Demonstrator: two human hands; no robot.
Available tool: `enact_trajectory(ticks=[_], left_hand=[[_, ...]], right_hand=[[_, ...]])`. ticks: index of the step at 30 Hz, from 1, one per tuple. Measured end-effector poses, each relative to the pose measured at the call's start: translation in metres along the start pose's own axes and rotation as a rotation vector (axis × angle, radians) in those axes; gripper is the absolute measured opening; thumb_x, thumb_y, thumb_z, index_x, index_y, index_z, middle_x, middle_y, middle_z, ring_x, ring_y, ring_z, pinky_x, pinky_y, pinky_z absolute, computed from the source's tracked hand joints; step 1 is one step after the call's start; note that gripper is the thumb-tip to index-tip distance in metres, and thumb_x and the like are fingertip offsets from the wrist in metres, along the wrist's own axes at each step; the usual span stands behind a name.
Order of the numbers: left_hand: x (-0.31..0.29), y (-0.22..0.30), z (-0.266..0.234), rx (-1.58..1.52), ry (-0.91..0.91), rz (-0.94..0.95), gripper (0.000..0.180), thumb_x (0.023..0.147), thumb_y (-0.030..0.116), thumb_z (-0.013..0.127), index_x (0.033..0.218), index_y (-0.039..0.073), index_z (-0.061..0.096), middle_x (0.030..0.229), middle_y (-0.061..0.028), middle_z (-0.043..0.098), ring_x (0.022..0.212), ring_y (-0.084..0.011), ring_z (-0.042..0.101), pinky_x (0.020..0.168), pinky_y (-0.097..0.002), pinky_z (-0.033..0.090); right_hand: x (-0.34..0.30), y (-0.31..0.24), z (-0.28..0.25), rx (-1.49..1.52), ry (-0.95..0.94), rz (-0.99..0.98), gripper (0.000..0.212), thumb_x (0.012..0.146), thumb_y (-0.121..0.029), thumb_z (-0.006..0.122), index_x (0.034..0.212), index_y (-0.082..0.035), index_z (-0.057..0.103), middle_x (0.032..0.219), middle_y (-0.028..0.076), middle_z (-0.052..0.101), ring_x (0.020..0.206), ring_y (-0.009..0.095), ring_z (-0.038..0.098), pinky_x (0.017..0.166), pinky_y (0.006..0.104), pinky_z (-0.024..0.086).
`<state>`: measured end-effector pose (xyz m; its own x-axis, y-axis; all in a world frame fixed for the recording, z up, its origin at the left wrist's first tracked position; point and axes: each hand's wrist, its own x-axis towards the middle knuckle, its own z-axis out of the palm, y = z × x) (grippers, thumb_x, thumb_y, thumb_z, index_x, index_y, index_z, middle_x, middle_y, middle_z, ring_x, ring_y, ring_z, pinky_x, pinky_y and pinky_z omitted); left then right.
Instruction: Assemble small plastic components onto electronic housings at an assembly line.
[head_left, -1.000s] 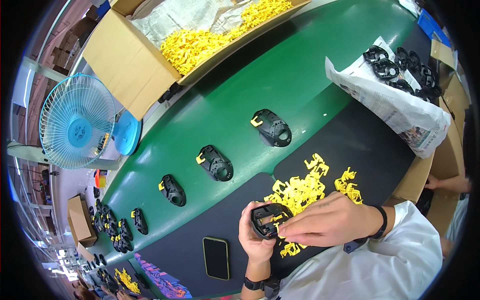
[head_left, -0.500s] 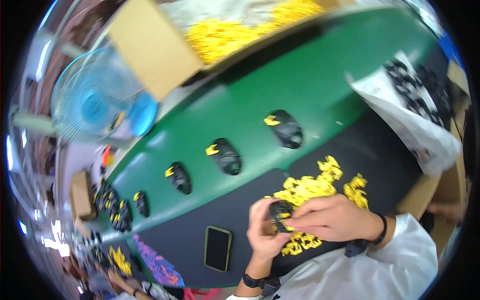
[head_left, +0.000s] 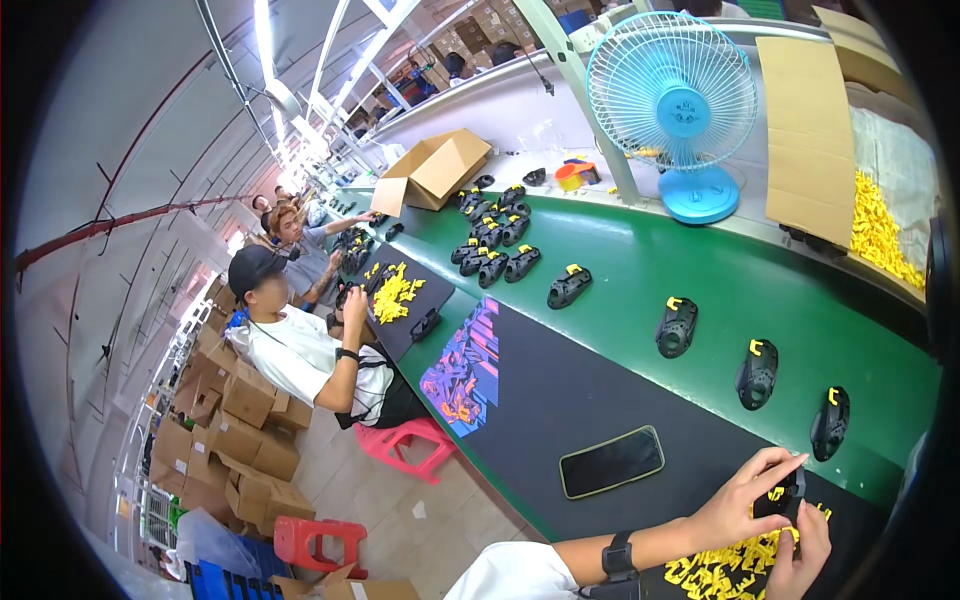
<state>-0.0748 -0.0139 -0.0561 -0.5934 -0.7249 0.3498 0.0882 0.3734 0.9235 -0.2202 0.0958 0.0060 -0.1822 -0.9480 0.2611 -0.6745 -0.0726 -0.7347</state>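
Note:
My left hand [head_left: 742, 503] is closed around a black plastic shell [head_left: 793, 494], thumb on one side and fingers along its top edge. A small yellow clip shows on the shell between thumb and fingers. My right hand [head_left: 806, 556] comes up from the lower edge, its fingers bent against the shell's lower end; its fingertips are partly hidden. Beneath both hands a heap of yellow plastic clips [head_left: 722, 572] lies on the black mat [head_left: 560, 385]. Nearest my left hand on the green belt is another black shell with a yellow clip [head_left: 829, 424].
More clipped shells [head_left: 757, 374] line the green belt [head_left: 625, 270]. A phone [head_left: 612, 462] lies on the mat. Behind the belt stand a blue fan [head_left: 684, 110] and a carton flap [head_left: 808, 140]. At left a co-worker [head_left: 300, 345] sits by a red stool [head_left: 320, 545].
The view has swung left, bringing co-workers, stools and cartons into sight. My hands and the shell now appear at the lower right, still together.

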Motion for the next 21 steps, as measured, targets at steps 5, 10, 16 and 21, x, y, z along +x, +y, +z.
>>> enact_trajectory(ticks=[5,10,16,21], left_hand=[[0.011,0.002,0.01,-0.006,-0.089,0.009,0.077,0.081,0.027,0.071,0.148,0.009,0.036,0.134,-0.0173,0.041,0.125,-0.0337,0.045,0.105,-0.0394,0.039],[0.01,0.008,0.019,-0.003,-0.064,0.005,0.076,0.081,0.025,0.071,0.147,0.007,0.037,0.134,-0.0174,0.041,0.125,-0.0338,0.045,0.105,-0.0391,0.038],[0.004,-0.009,0.018,-0.456,-0.146,-0.284,0.066,0.094,0.027,0.061,0.149,0.006,0.031,0.139,-0.0132,0.04,0.127,-0.0241,0.043,0.11,-0.0387,0.033],[0.007,-0.017,0.052,-0.247,-0.19,-0.211,0.06,0.095,0.011,0.054,0.149,0.003,0.029,0.144,-0.0155,0.04,0.132,-0.0246,0.042,0.105,-0.0371,0.039]], right_hand=[[-0.008,0.0,-0.005,-0.066,0.117,0.023,0.029,0.093,-0.014,0.061,0.115,0.005,0.064,0.111,0.022,0.066,0.107,0.039,0.061,0.101,0.0434,0.041],[-0.011,0.01,-0.013,0.115,0.103,0.125,0.031,0.093,-0.014,0.062,0.117,0.005,0.062,0.114,0.021,0.065,0.108,0.034,0.06,0.101,0.041,0.04],[-0.006,0.007,-0.017,-0.027,-0.151,-0.138,0.045,0.091,-0.016,0.063,0.132,0.001,0.054,0.133,0.023,0.054,0.128,0.037,0.048,0.107,0.0439,0.035],[-0.005,0.058,-0.015,-0.03,0.105,-0.207,0.042,0.078,-0.006,0.066,0.12,-0.002,0.058,0.13,0.025,0.056,0.123,0.041,0.053,0.102,0.0496,0.04]])
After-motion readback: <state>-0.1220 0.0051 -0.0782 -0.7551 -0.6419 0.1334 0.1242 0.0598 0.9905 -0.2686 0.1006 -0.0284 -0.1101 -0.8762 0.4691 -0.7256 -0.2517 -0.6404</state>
